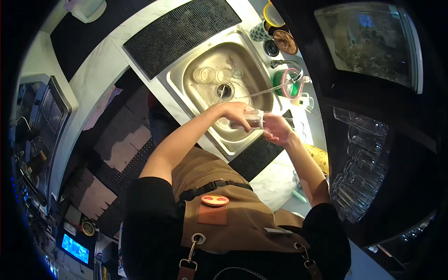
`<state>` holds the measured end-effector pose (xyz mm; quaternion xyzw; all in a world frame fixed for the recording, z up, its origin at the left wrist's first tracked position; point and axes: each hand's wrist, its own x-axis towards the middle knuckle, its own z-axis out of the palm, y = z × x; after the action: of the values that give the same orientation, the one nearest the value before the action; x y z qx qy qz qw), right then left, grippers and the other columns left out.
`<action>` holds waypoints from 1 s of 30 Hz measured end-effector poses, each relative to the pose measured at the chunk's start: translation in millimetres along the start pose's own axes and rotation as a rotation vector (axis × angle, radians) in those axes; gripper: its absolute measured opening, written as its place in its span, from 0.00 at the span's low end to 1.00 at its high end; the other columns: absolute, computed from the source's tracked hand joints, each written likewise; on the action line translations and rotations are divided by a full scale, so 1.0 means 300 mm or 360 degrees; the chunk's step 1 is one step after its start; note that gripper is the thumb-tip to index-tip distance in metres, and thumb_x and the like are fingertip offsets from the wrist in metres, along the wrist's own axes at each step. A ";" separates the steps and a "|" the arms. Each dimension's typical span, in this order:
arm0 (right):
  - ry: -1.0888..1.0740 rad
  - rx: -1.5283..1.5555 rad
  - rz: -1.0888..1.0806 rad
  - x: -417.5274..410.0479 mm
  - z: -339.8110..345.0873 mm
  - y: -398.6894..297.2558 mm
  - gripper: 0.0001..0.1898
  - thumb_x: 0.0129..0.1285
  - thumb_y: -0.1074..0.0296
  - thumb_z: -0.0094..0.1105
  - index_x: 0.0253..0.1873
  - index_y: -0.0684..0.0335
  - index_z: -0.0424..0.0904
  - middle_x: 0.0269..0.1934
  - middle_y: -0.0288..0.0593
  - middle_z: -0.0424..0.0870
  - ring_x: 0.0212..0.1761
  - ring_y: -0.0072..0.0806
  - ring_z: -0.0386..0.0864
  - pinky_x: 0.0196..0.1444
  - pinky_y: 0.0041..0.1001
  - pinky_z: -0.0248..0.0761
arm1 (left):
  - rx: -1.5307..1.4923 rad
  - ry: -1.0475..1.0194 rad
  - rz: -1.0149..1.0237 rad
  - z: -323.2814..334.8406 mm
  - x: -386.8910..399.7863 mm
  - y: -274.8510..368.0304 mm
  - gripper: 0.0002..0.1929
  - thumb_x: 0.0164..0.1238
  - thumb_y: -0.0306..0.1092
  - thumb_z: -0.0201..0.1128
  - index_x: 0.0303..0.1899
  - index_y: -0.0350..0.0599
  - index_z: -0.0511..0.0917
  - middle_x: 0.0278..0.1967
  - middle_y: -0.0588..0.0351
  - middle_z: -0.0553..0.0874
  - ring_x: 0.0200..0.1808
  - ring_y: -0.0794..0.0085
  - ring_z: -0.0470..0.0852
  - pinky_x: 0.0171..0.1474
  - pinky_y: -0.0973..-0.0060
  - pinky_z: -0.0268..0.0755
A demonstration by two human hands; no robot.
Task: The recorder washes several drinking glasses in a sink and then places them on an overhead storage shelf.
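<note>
My left hand point(235, 113) grips a clear drinking glass point(254, 119) that lies on its side over the near right part of the sink. At the right end of this glass is my right hand point(278, 127), slightly blurred. Its fingers curl close to the rim, and whether they hold anything is hidden. Below my hands, the stainless steel sink point(196, 57) holds several glasses, among them a left glass point(204, 75) and a middle glass point(224, 75), close to the drain point(224, 91). A thin stream of water point(262, 92) runs from the curved faucet point(297, 66) into the basin.
Black rubber mats lie on both sides of the sink, a far mat point(182, 35) and a near mat point(257, 157). Behind the faucet stand a green container with a pink rim point(288, 84) and a patterned cup point(260, 31). Rows of glasses point(364, 154) fill a dark shelf at right.
</note>
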<state>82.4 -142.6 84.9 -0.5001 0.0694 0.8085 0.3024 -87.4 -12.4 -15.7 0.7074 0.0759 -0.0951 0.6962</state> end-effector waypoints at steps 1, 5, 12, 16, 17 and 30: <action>-0.0132 0.0192 -0.0078 -0.042 0.075 -0.011 0.28 0.76 0.50 0.35 0.67 0.67 0.68 0.52 0.55 0.81 0.21 0.32 0.82 0.11 0.20 0.70 | -0.0002 0.0007 -0.0001 -0.015 -0.009 0.018 0.26 0.39 0.43 0.77 0.43 0.46 0.81 0.34 0.58 0.86 0.35 0.73 0.83 0.38 0.74 0.75; 0.0117 -0.1207 -0.0312 -0.065 0.098 0.014 0.34 0.72 0.40 0.33 0.64 0.68 0.70 0.57 0.54 0.79 0.44 0.40 0.88 0.15 0.21 0.71 | -0.0462 -0.0501 -0.0051 -0.063 0.005 0.051 0.20 0.45 0.43 0.74 0.39 0.41 0.84 0.33 0.56 0.87 0.35 0.75 0.83 0.39 0.74 0.75; 0.0182 -0.0856 0.0030 -0.013 0.134 -0.008 0.43 0.69 0.27 0.31 0.65 0.65 0.69 0.54 0.46 0.82 0.28 0.32 0.84 0.13 0.19 0.65 | 0.0321 -0.0179 -0.0043 -0.050 0.020 0.053 0.30 0.37 0.50 0.76 0.46 0.47 0.84 0.39 0.50 0.88 0.40 0.61 0.86 0.45 0.66 0.77; 0.0041 0.0207 -0.0045 -0.003 0.080 -0.023 0.43 0.65 0.23 0.37 0.65 0.60 0.70 0.45 0.40 0.83 0.16 0.22 0.65 0.14 0.17 0.62 | 0.0588 0.0143 0.0048 -0.022 0.002 0.073 0.32 0.36 0.50 0.75 0.49 0.50 0.81 0.43 0.51 0.88 0.43 0.58 0.85 0.48 0.65 0.76; 0.0093 0.0206 -0.0073 -0.012 0.066 -0.015 0.42 0.65 0.24 0.38 0.64 0.60 0.70 0.44 0.40 0.82 0.17 0.21 0.67 0.15 0.17 0.63 | 0.0515 0.0136 0.0089 -0.019 0.006 0.065 0.31 0.38 0.51 0.76 0.49 0.49 0.81 0.42 0.52 0.88 0.43 0.60 0.86 0.47 0.66 0.76; 0.0114 -0.1130 -0.0011 -0.010 0.123 -0.016 0.31 0.73 0.38 0.47 0.62 0.63 0.72 0.44 0.40 0.85 0.21 0.19 0.79 0.14 0.14 0.54 | -0.0982 -0.0584 -0.0379 -0.043 0.029 -0.081 0.25 0.65 0.53 0.66 0.53 0.41 0.81 0.38 0.50 0.87 0.35 0.68 0.87 0.34 0.70 0.82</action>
<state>57.7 -124.7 106.3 -0.6022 -0.2071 0.7631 0.1099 -84.2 0.7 -41.2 0.4220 0.0567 -0.2730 0.8626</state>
